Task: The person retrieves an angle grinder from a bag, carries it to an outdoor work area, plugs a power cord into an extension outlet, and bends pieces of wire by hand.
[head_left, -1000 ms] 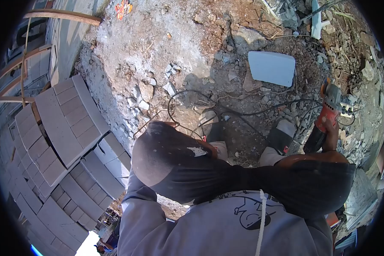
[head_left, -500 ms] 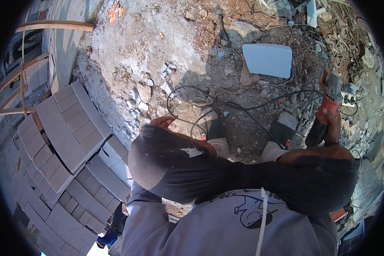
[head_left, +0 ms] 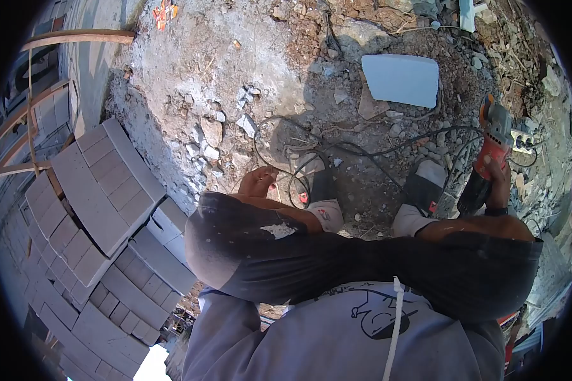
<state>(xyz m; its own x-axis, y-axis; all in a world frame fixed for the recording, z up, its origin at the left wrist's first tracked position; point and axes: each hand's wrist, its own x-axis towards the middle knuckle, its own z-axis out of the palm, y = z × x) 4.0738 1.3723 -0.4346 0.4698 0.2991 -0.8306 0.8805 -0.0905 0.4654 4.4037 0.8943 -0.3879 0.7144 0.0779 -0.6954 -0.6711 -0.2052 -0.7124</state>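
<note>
My right hand (head_left: 498, 174) is closed around the red and black body of an angle grinder (head_left: 493, 147), whose disc and guard point up and away from me. A dark power cable (head_left: 419, 135) runs from the grinder across the ground and loops between my feet. Beside my left knee, my left hand (head_left: 258, 180) has its fingers curled together near the cable loop; what they hold, if anything, is too small to make out. A pale cut slab (head_left: 400, 80) lies flat on the rubble beyond my feet.
Stacked grey blocks (head_left: 102, 184) stand at the left, with curved wooden pieces (head_left: 76, 38) above them. A white power strip (head_left: 523, 142) lies right of the grinder. Broken stones (head_left: 211, 132) and debris cover the ground. My shoes (head_left: 426, 181) rest on the dirt.
My left hand, mostly hidden behind the knee earlier, has come into view and moved right toward the cable loop. The grinder stays in my right hand. The view has shifted slightly.
</note>
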